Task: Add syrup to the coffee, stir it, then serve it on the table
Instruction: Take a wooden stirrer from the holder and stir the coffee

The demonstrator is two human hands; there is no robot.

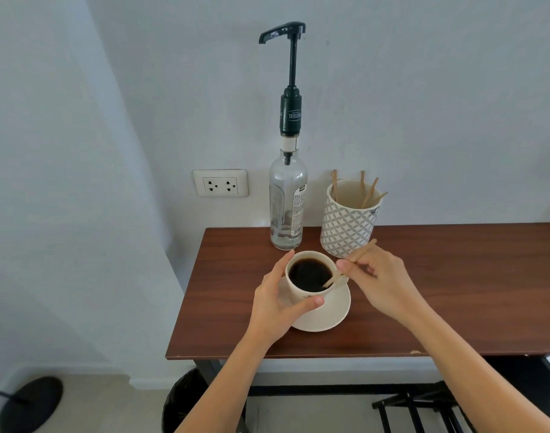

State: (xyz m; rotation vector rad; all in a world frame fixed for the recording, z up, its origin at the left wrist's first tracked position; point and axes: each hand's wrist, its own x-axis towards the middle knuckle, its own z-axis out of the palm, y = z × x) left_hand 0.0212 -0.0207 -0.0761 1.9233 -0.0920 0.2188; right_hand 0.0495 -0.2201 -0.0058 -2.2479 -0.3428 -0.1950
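A cream cup (302, 293) full of black coffee stands on a cream saucer (333, 314) near the left end of a brown wooden table (439, 292). My left hand (275, 300) wraps around the cup's left side, thumb on its front. My right hand (381, 282) pinches a wooden stir stick (355, 260) whose lower end dips into the coffee at the cup's right rim. Behind the cup stands a clear glass syrup bottle (287, 201) with a tall dark pump, its spout pointing left.
A patterned white-and-grey holder (348, 226) with several wooden stir sticks stands right of the bottle, close to my right hand. A wall socket (220, 182) is on the wall at left. Under the table sit a black bin (186, 401) and a dark rack (423, 410).
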